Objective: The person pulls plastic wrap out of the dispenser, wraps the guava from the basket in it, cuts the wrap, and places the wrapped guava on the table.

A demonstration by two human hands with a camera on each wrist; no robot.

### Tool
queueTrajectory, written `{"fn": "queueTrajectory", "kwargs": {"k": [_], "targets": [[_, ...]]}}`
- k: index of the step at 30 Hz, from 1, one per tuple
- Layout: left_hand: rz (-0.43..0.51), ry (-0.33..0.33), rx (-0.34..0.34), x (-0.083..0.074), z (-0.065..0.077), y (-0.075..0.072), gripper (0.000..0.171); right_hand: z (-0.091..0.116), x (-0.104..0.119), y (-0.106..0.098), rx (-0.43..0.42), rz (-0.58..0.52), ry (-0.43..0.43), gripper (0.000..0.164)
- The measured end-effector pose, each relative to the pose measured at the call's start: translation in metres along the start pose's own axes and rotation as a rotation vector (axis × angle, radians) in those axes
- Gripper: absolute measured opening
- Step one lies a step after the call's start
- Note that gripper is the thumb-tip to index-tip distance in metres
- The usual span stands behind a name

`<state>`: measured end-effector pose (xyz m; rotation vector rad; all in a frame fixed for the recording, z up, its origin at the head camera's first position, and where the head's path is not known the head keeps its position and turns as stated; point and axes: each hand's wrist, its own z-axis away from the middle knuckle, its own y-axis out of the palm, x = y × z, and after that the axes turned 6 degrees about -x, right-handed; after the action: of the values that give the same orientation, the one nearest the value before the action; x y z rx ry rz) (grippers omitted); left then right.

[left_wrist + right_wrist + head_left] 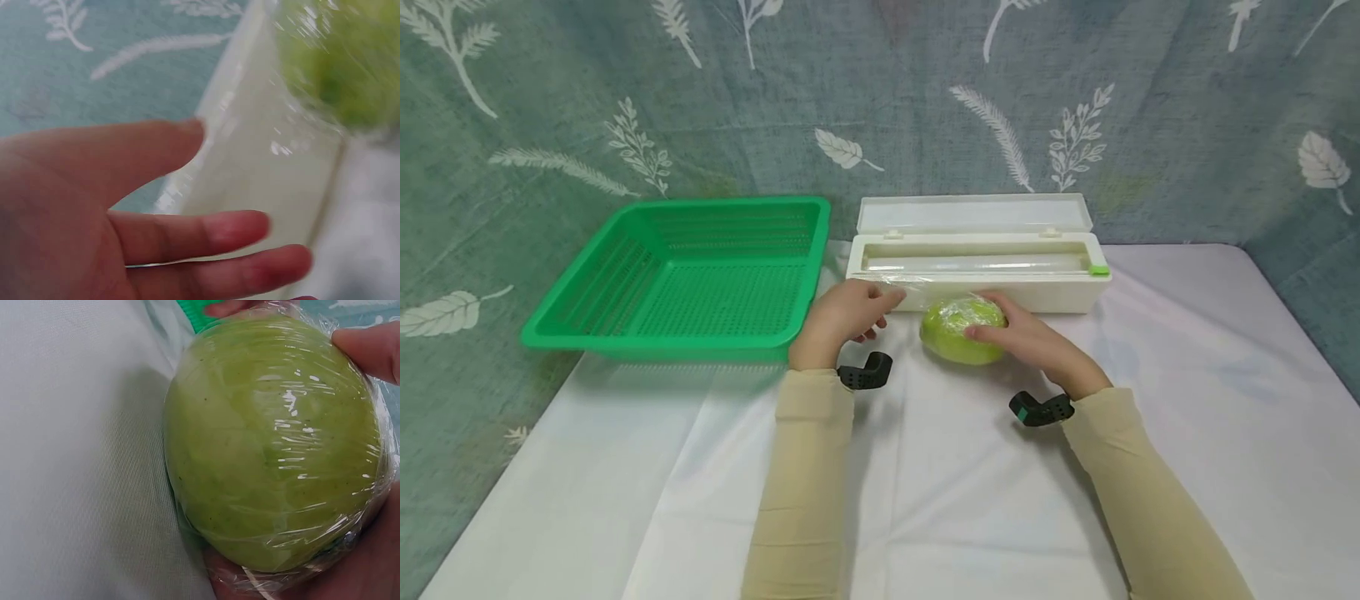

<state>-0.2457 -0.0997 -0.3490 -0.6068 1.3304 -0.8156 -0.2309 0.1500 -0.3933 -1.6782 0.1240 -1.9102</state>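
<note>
A round green fruit [962, 330] wrapped in clear plastic film sits on the white cloth before a film dispenser box [985, 292]. My right hand [1033, 337] grips it from the right, thumb on the near side and fingers behind. Film covers the fruit [269, 444] in creases, with loose edges around it in the right wrist view. Left of the fruit, my left hand [850, 312] hovers by the box's front left corner. Its thumb and fingers are straight and apart in the left wrist view, holding nothing visible. Loose clear film [913, 289] spans between that hand and the fruit.
The dispenser's lid [973, 214] is raised, showing a roll of film [973, 263] and a small green piece [1099, 271] at its right end. A green plastic basket [662, 343] stands at the left. Behind hangs a leaf-patterned cloth [895, 100].
</note>
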Motion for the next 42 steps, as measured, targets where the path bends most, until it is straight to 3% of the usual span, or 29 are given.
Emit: {"fn": "queueTrajectory", "kwargs": {"k": [2,4,10,13,17,30,37,42], "targets": [[0.02,-0.025,0.083,0.003,-0.004,0.004,0.051,0.001,0.0,-0.002,0.0,-0.005,-0.003,0.067],[0.079,-0.026,0.113,0.006,-0.009,0.01,0.053,0.0,-0.001,-0.003,-0.003,-0.001,-0.008,0.067],[0.375,-0.025,0.206,0.019,-0.027,0.038,0.055,-0.006,-0.011,-0.002,-0.011,0.0,-0.022,0.07],[0.516,-0.037,0.216,0.024,-0.034,0.046,0.055,-0.005,-0.01,-0.001,-0.005,-0.003,-0.028,0.07],[0.621,-0.023,0.167,0.027,-0.039,0.049,0.059,-0.007,-0.01,-0.003,-0.002,-0.009,-0.038,0.067],[0.689,-0.002,0.19,0.031,-0.042,0.05,0.047,-0.005,-0.013,-0.004,0.006,-0.004,-0.004,0.072],[0.683,0.012,0.137,0.033,-0.04,0.052,0.041,-0.006,-0.012,-0.002,-0.004,-0.022,-0.041,0.068],[0.624,0.031,0.099,0.031,-0.037,0.051,0.033,-0.006,-0.013,-0.002,0.012,-0.015,-0.036,0.067]]}}
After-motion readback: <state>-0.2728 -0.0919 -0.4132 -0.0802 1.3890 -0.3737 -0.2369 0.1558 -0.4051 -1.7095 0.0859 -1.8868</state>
